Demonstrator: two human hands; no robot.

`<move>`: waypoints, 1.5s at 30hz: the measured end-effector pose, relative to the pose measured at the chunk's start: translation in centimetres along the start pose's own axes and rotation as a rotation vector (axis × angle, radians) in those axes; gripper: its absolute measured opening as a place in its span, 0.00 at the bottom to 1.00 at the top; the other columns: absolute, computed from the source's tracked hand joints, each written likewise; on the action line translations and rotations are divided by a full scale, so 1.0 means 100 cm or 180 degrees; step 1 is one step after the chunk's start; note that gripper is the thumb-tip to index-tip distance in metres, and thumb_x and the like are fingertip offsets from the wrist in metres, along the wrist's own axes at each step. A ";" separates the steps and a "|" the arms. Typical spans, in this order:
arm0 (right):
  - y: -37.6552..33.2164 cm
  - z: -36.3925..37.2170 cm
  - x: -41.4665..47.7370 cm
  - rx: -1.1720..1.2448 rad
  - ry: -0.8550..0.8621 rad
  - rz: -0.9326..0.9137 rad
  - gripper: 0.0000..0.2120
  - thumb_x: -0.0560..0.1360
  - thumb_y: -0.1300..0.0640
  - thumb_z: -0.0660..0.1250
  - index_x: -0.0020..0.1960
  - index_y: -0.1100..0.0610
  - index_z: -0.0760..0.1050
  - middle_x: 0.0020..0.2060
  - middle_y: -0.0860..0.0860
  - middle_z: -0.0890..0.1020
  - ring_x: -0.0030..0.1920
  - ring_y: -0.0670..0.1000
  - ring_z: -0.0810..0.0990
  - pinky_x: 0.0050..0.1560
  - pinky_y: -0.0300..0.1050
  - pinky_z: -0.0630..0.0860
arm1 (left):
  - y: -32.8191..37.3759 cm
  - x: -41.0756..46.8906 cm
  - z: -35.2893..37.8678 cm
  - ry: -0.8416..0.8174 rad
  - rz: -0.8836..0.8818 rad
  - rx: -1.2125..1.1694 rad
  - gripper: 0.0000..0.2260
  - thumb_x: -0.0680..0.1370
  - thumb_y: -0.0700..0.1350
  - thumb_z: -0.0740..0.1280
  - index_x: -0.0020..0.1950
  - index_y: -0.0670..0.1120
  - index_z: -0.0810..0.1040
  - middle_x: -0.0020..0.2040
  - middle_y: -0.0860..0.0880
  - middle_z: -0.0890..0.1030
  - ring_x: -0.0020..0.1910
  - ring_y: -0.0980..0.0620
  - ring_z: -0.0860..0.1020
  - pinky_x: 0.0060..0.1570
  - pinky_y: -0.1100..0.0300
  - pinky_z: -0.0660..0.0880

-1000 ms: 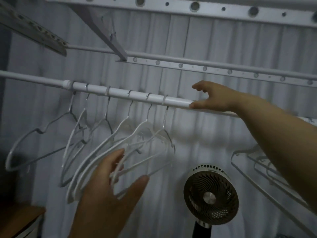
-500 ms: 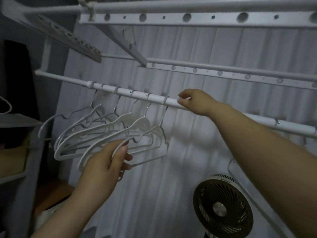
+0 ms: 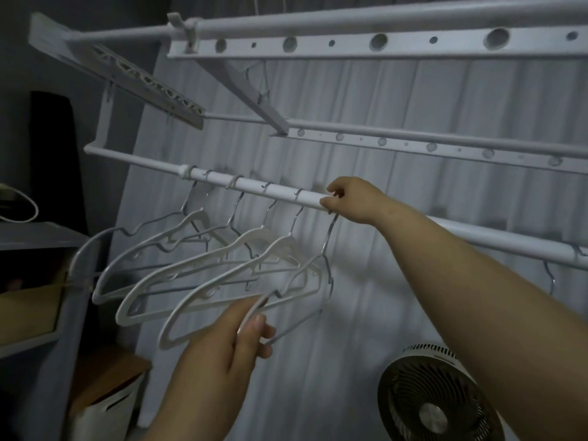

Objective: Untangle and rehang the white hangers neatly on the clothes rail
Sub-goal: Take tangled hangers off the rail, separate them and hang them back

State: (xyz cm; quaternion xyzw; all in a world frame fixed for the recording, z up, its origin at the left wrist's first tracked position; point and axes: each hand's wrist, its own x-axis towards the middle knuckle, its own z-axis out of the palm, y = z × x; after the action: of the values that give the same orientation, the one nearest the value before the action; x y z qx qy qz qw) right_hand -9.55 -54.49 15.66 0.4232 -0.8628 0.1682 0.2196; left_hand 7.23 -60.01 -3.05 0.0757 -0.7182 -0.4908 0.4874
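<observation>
The round white-rimmed fan with a dark grille (image 3: 436,405) was cut off by the bottom edge and partly covered by the right forearm. The right hand (image 3: 353,198) hid the hook top of the rightmost white plastic hanger (image 3: 327,240) at the white tubular clothes rail (image 3: 254,186), which ran out of frame at right. Contents of the grey shelf unit (image 3: 38,233) were too dark to identify.

Dim, bluish, low-contrast shot; the left edge of frame went nearly black, and the softest light sat on the curtain (image 3: 366,297) at centre. Wide-angle bowing bent the top bar (image 3: 350,43) along the upper edge. The hangers (image 3: 254,234) and lower corners looked soft and grainy.
</observation>
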 end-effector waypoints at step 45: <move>0.162 -0.099 -0.172 -0.0877 0.0292 0.0791 0.25 0.74 0.47 0.64 0.68 0.54 0.66 0.64 0.56 0.73 0.64 0.58 0.70 0.64 0.51 0.67 | 0.086 -0.135 0.219 -0.1162 0.1922 0.0801 0.33 0.67 0.75 0.44 0.65 0.59 0.64 0.67 0.56 0.71 0.66 0.56 0.64 0.62 0.47 0.62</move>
State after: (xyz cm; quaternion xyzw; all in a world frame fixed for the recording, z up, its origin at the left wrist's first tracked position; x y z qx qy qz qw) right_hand -10.83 -28.98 13.42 0.2711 -0.9124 0.0934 0.2921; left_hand 0.42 -33.93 -5.78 -0.1690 -0.8380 -0.2383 0.4609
